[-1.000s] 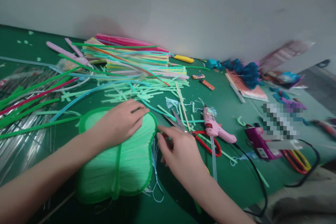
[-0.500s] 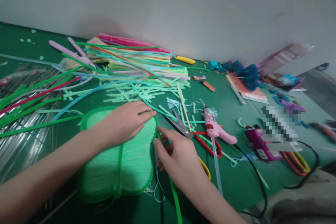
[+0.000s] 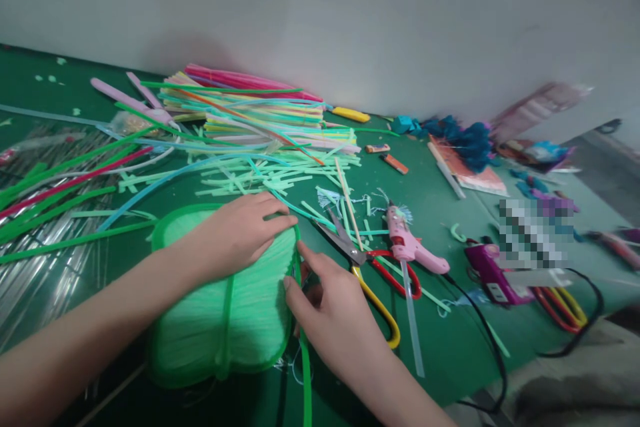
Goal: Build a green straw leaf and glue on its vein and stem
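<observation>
A light-green pad-like piece [image 3: 255, 320] with rounded corners and a darker green border lies in front of me. It is made of close-set fuzzy strips, with a dark green band across it. My left hand [image 3: 250, 230] lies flat over its upper part, fingers stretched toward the top right corner. At the right edge, my right hand [image 3: 333, 317] pinches a green pipe cleaner [image 3: 307, 383] against the border; its loose end hangs down toward the table's front. Some of the right fingers are hidden behind the edge.
Right of my hands lie scissors [image 3: 377, 300] with red and yellow handles and a pink glue gun [image 3: 420, 255] with its cord. Pipe cleaner bundles [image 3: 270, 113] and cut pieces [image 3: 240, 177] lie behind. Clear plastic-like strips [image 3: 55, 280] cover the left side. A purple box-like object [image 3: 495, 273] sits farther right.
My right hand has shifted slightly down and left along the pad's edge. The pipe cleaner's loose end has swung left, and more of the scissors' yellow handle shows. My left hand stays put.
</observation>
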`<action>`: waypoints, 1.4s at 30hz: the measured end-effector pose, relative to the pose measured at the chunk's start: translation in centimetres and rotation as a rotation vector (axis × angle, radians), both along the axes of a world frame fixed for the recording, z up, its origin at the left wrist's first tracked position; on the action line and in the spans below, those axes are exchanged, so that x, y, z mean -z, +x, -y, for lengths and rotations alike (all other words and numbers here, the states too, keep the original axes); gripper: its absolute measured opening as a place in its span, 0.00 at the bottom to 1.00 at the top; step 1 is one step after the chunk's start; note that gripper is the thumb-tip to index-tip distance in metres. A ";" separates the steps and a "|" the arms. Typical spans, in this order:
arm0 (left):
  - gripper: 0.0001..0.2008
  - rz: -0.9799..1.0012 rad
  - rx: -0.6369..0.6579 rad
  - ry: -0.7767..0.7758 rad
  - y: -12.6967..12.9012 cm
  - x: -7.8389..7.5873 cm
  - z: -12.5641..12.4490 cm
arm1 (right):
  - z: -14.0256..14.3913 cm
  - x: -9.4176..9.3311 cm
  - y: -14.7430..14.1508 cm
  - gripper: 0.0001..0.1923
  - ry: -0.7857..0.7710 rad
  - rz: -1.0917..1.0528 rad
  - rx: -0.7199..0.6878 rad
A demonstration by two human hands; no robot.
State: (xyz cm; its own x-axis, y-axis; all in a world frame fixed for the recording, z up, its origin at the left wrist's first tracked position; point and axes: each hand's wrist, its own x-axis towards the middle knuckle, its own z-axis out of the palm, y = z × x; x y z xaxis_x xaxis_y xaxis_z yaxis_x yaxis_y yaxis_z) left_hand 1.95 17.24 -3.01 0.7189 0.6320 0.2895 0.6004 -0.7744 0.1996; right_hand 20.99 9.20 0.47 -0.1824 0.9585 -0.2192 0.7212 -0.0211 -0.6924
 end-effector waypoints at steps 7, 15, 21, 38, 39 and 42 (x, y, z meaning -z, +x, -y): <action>0.19 -0.025 -0.020 0.023 0.5 -0.4 0.3 | 0.4 0.3 -0.4 0.31 -0.050 -0.061 0.008; 0.19 -0.024 -0.038 0.048 0.7 -0.4 0.4 | 2.6 -0.3 0.3 0.33 -0.085 -0.121 0.016; 0.19 -0.015 -0.031 0.047 0.7 -0.3 0.4 | 2.9 -0.1 -0.1 0.31 -0.093 -0.196 0.025; 0.17 0.006 -0.071 0.029 0.3 -0.7 0.3 | 6.5 0.6 2.2 0.43 -0.388 -0.436 0.203; 0.17 0.006 -0.071 0.024 0.3 -0.8 0.2 | 7.1 0.7 2.7 0.43 -0.406 -0.439 0.200; 0.17 0.006 -0.066 -0.004 0.3 -0.9 0.2 | 9.0 1.0 4.2 0.42 -0.450 -0.451 0.209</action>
